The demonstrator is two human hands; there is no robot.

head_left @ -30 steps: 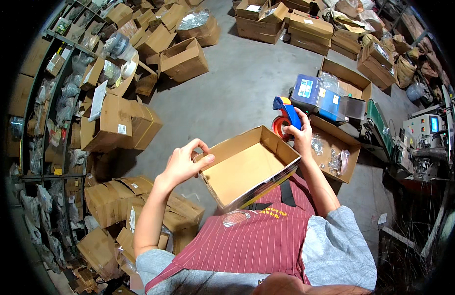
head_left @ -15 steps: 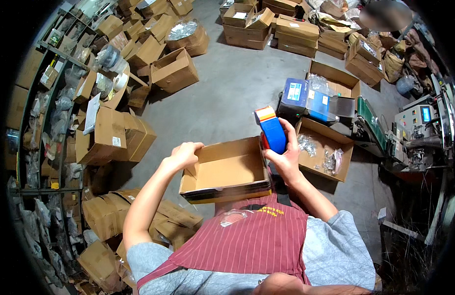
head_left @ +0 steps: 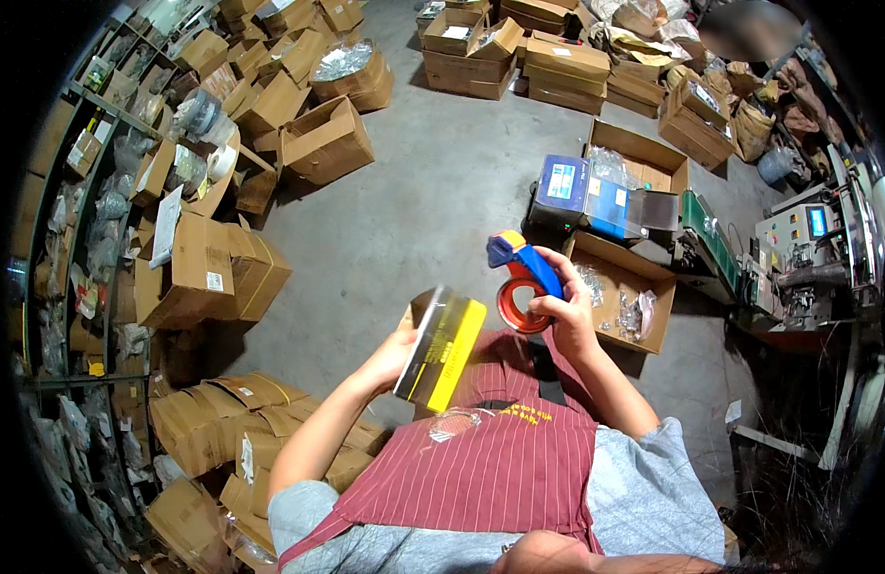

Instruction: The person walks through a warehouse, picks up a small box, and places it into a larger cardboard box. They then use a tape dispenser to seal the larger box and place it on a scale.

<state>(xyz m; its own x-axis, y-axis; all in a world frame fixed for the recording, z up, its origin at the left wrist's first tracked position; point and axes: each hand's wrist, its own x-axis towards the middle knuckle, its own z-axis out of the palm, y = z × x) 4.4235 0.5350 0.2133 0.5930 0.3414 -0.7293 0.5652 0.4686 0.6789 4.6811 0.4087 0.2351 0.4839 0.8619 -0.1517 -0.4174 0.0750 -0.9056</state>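
Note:
My left hand [head_left: 395, 352] grips a small cardboard box [head_left: 454, 356], tipped so that its black and yellow side shows; the box is smeared by motion. Its inside is mostly turned out of sight. To the right of it and apart from it, my right hand [head_left: 574, 304] is closed round a blue tape dispenser [head_left: 540, 270]. The dispenser carries a roll of tape with a red core and has an orange and yellow part near its dark front end. Both hands are in front of my striped red apron [head_left: 500, 469].
To the right, a blue machine [head_left: 586, 196] stands between open cartons, the nearer carton [head_left: 653, 332] holding small bagged parts. A green conveyor [head_left: 708, 234] leads to a machine with a control panel [head_left: 796, 230]. Cartons [head_left: 208, 273] and shelves [head_left: 79, 268] line the left; flattened cardboard [head_left: 208, 421] lies lower left.
The box has been turned in my left hand from open side up to showing its yellow side. The tape dispenser has rotated in my right hand, so its roll now shows.

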